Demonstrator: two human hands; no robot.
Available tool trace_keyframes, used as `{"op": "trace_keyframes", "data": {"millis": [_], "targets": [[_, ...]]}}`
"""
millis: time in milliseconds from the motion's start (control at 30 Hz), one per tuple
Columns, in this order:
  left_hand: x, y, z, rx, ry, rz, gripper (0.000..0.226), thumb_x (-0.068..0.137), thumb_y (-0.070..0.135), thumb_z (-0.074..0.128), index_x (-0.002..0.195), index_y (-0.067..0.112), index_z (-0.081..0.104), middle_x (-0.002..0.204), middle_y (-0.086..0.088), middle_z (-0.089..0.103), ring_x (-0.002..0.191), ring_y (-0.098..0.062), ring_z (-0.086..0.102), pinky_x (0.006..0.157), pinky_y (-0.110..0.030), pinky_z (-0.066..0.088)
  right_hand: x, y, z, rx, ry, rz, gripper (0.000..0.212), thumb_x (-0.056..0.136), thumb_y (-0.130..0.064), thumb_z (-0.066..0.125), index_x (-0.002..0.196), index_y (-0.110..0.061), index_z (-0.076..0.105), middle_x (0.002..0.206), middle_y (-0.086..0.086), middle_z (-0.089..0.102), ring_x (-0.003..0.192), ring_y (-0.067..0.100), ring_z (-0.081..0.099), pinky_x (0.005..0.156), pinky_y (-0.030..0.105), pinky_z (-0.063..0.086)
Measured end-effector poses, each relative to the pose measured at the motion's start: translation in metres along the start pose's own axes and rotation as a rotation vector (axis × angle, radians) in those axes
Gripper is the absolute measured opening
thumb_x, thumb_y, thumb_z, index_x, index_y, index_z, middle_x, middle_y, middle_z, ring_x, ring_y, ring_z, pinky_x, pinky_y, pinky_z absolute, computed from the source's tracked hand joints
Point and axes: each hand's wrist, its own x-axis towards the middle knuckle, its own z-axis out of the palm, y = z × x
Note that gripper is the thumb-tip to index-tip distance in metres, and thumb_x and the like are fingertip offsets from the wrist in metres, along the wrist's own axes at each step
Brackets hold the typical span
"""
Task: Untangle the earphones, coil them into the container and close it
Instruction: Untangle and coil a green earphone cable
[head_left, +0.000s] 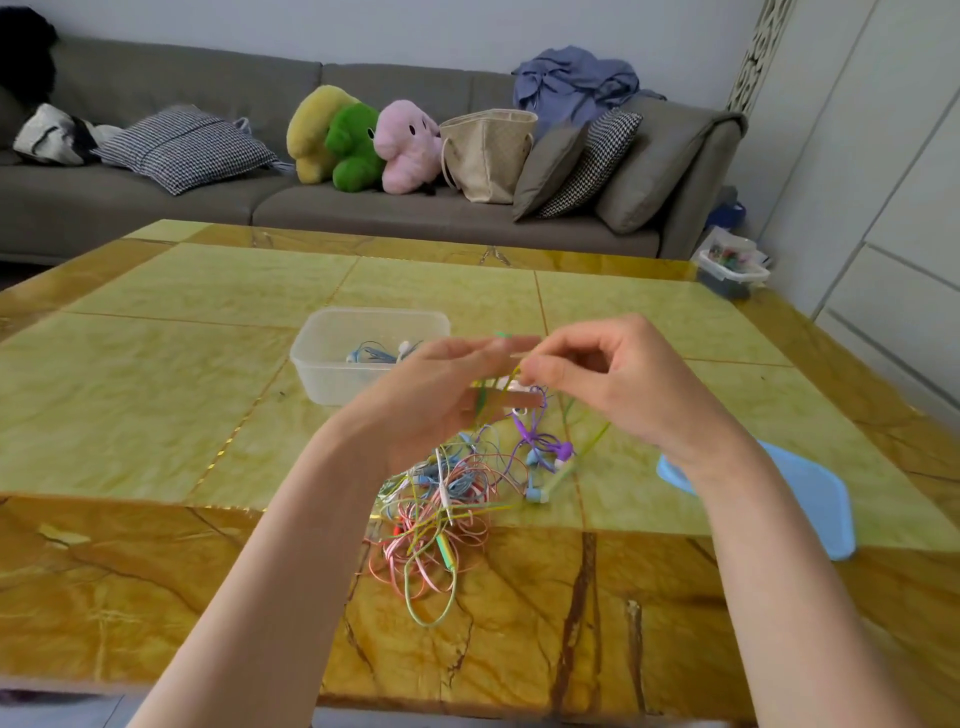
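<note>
Where both hands meet, green earphone cable (500, 387) between pinching fingers (540, 371)

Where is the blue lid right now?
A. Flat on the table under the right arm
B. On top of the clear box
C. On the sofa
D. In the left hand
A: the blue lid lies flat on the table, partly hidden by the right forearm, while the clear box sits uncovered farther back.
</note>
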Motion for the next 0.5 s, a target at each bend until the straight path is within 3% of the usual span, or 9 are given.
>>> {"op": "trace_keyframes", "data": {"millis": [100, 200, 267, 333, 400, 500], "targets": [[-0.003, 0.001, 0.007, -0.045, -0.188, -0.059, 0.031, 0.088, 0.027, 0.044, 0.109, 0.014, 0.062, 0.113, -0.008, 0.068, 0.093, -0.03, 0.068, 0.089, -0.036, 0.051, -0.001, 0.004, -0.009, 0.0, 0.104, -0.017, 0.01, 0.079, -0.02, 0.071, 0.071, -0.025, 0.071, 0.07, 0.01, 0.07, 0.064, 0.021, 0.06, 0.062, 0.037, 0.046], [-0.005, 0.004, 0.009, -0.057, -0.296, -0.084, 0.035, 0.087, 0.03, 0.042, 0.112, 0.014, 0.06, 0.111, -0.014, 0.068, 0.075, -0.021, 0.071, 0.076, -0.03, 0.057, -0.003, 0.008, -0.012, 0.021, 0.145, -0.034, 0.011, 0.073, -0.03, 0.071, 0.072, -0.02, 0.073, 0.07, 0.021, 0.068, 0.065, 0.038, 0.058, 0.06, 0.044, 0.045], [-0.007, 0.005, 0.009, -0.017, -0.337, -0.106, 0.038, 0.088, 0.031, 0.04, 0.114, 0.011, 0.06, 0.11, -0.014, 0.068, 0.069, -0.017, 0.07, 0.065, -0.024, 0.057, -0.004, 0.009, -0.012, 0.009, 0.137, -0.037, 0.013, 0.071, -0.029, 0.073, 0.07, -0.015, 0.073, 0.064, 0.023, 0.064, 0.055, 0.029, 0.05, 0.053, 0.038, 0.04], [-0.009, 0.005, 0.008, -0.008, -0.374, -0.134, 0.039, 0.088, 0.032, 0.039, 0.114, 0.011, 0.059, 0.11, -0.011, 0.068, 0.07, -0.017, 0.07, 0.064, -0.024, 0.056, -0.006, 0.009, -0.012, 0.05, 0.124, -0.019, 0.015, 0.068, -0.029, 0.073, 0.068, -0.014, 0.072, 0.056, 0.016, 0.06, 0.05, 0.011, 0.042, 0.048, 0.025, 0.034], [-0.011, 0.005, 0.006, -0.047, -0.41, -0.141, 0.038, 0.088, 0.033, 0.039, 0.112, 0.013, 0.061, 0.111, -0.007, 0.069, 0.078, -0.019, 0.071, 0.065, -0.023, 0.057, -0.006, 0.01, -0.011, 0.173, 0.114, 0.022, 0.013, 0.065, -0.028, 0.071, 0.066, -0.015, 0.07, 0.053, -0.002, 0.06, 0.05, 0.002, 0.046, 0.049, 0.015, 0.037], [-0.014, 0.006, 0.006, -0.151, -0.464, -0.11, 0.039, 0.09, 0.032, 0.037, 0.107, 0.018, 0.069, 0.112, -0.003, 0.069, 0.086, -0.023, 0.071, 0.054, -0.017, 0.054, -0.006, 0.012, -0.007, 0.399, 0.087, 0.105, 0.008, 0.063, -0.025, 0.071, 0.061, -0.018, 0.068, 0.055, -0.008, 0.061, 0.054, 0.001, 0.053, 0.055, 0.012, 0.043]]}}
